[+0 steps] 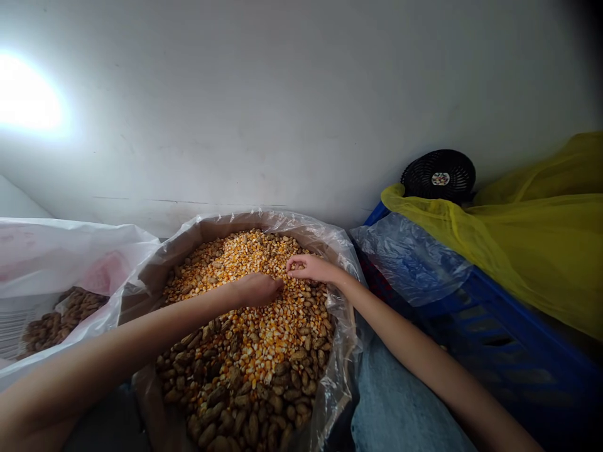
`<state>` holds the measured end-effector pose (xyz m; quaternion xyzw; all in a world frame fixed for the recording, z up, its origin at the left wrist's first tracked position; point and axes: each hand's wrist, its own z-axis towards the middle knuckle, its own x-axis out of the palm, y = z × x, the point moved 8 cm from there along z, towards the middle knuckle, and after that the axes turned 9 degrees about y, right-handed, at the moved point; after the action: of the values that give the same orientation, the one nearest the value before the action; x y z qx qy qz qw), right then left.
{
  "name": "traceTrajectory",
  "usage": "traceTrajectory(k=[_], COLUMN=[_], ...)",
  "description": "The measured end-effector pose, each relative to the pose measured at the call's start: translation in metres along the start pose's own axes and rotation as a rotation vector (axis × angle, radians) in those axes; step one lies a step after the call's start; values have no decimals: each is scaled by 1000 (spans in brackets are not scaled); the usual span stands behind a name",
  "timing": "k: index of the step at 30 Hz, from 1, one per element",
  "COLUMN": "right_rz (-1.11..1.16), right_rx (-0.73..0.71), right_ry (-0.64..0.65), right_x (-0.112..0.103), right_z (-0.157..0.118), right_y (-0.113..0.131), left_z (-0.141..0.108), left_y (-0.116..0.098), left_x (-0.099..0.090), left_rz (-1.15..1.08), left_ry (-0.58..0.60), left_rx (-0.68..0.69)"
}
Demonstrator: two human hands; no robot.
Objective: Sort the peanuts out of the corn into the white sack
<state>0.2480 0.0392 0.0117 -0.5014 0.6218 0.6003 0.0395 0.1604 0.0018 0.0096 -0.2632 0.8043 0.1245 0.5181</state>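
Observation:
Yellow corn kernels lie heaped with unshelled peanuts in a large container lined with a clear plastic bag. Over the middle of the heap, my left hand is closed, its fingers curled down at the kernels. Just right of it, my right hand is bent inward with thumb and fingers drawn together near the corn. The hands are close to each other. Whatever either hand may hold is too small or hidden to make out. Peanuts lie mostly at the near side and the right edge; corn covers the middle and back.
At left stands a white plastic sack with more peanuts inside. A blue plastic crate is at right, with clear plastic, yellow mesh and a black fan by the wall.

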Motion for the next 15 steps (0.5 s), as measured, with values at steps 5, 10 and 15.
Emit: traceTrajectory(k=[5,10,15], right_rz=[65,117,144], right_rx=[42,53,60], right_ry=[7,27,37], right_x=[0,2,2], right_z=[-3,-3,-2], right_y=[2,3,1], left_z=[1,1,2], left_y=[-3,7,32], left_x=[2,0,-4], left_rz=[22,-122,-568], left_ry=[6,-9,-51], left_rx=[10,10,-14])
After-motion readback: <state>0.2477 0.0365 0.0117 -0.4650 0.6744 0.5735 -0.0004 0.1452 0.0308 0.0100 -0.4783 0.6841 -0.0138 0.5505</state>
